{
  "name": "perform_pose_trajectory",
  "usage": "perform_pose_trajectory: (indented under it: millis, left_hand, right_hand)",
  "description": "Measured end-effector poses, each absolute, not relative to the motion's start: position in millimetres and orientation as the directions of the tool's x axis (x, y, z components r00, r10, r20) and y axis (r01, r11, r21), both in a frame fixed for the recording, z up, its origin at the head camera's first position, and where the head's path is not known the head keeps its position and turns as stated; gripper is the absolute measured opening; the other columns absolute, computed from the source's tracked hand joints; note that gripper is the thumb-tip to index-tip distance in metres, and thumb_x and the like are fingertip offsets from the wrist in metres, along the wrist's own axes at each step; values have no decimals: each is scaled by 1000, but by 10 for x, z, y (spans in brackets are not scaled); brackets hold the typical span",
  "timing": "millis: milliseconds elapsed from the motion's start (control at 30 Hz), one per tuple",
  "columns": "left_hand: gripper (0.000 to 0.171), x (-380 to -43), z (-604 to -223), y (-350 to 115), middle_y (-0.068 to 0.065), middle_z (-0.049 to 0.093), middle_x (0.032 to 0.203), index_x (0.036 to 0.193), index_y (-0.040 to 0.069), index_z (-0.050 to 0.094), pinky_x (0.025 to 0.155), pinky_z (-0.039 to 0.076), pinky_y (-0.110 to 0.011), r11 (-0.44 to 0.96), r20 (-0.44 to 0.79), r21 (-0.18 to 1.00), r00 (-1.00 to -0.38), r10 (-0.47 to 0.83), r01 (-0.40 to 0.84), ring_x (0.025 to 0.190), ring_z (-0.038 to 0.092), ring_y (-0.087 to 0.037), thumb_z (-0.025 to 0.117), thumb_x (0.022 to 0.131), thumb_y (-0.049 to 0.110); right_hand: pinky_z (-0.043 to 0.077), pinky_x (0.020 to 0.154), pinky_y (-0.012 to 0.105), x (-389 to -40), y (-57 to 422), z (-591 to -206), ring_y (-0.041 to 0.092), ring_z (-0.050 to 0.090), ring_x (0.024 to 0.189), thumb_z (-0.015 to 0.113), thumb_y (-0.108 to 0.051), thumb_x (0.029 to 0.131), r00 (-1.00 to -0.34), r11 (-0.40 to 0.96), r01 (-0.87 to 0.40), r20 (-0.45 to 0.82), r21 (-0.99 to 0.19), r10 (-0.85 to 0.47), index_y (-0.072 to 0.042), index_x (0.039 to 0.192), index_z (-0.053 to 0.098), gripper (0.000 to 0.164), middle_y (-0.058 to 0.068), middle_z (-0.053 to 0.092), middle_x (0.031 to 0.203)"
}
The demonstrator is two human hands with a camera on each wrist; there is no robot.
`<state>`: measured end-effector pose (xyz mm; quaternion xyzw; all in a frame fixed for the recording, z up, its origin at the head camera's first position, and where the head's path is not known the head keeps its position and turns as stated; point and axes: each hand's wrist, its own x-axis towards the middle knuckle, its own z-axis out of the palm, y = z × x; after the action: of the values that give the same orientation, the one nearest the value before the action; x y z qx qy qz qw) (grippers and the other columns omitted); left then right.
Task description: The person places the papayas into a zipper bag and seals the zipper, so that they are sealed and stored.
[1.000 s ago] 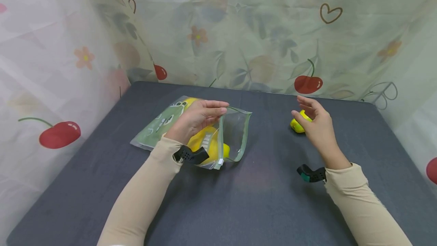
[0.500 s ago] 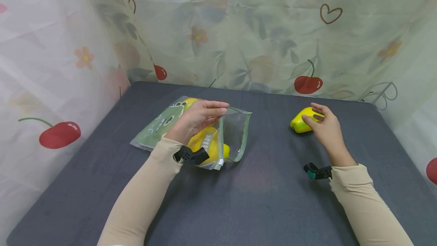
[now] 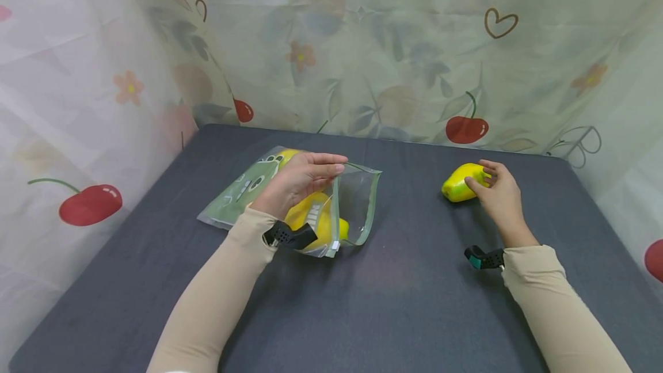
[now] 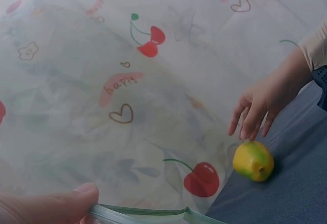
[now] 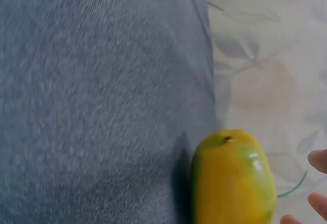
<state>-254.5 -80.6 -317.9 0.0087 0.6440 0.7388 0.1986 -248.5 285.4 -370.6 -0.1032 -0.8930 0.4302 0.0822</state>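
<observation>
My left hand pinches the top rim of a clear and green zip bag, whose mouth gapes toward the right. In the left wrist view, the thumb lies on the bag's zip edge. Inside the bag are yellow things, one of them a rounded fruit near the mouth. To the right, a yellow-green, papaya-like fruit lies on the table. My right hand hovers just above its right end, fingers loosely bent and apart. The right wrist view shows this fruit with fingertips beside it.
A dark grey cloth covers the table. Patterned curtains with cherries and hearts rise along its back and sides. A thin cord-like loop shows at the back right corner.
My right hand has moved right and slightly toward me, uncovering more of the papaya-like fruit, which stays on the table. My left hand and the bag have kept their place.
</observation>
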Motion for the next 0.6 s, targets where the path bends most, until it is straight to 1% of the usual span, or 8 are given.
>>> perform_pose_trajectory:
  millis: [233,367,500,600]
  left_hand:
    - [33,-2542,-3183,-813,3,66,84,123,-1,64,64,53,-15,-96,-241,955,-921,305,-282,70,60,-7,67,91,7]
    - [33,-2533,-3180,-813,3,66,85,123,-1,64,67,53,-16,-90,-244,955,-921,303,-282,71,59,-7,67,91,7]
    - [33,-2528,-3180,-815,3,66,85,123,-1,64,69,54,-16,-88,-244,955,-921,303,-282,72,59,-7,67,91,8]
    - [33,-2526,-3180,-816,3,66,85,123,-1,64,68,54,-16,-91,-242,955,-921,305,-281,71,60,-8,67,91,7]
  right_hand:
    - [34,108,57,-2565,2907,-3760,45,36,133,59,-28,96,-962,666,123,78,-736,263,0,148,31,65,28,33,147]
    - [31,109,59,-2621,2944,-3798,46,32,134,59,-31,95,-964,698,153,49,-699,260,2,149,27,71,31,32,147]
    - [31,108,60,-2652,2986,-3853,48,32,132,61,-33,94,-970,725,170,16,-667,242,4,150,23,76,34,31,146]
    - [31,107,61,-2657,3005,-3895,49,33,130,63,-30,93,-975,737,161,9,-656,221,5,150,23,78,35,32,145]
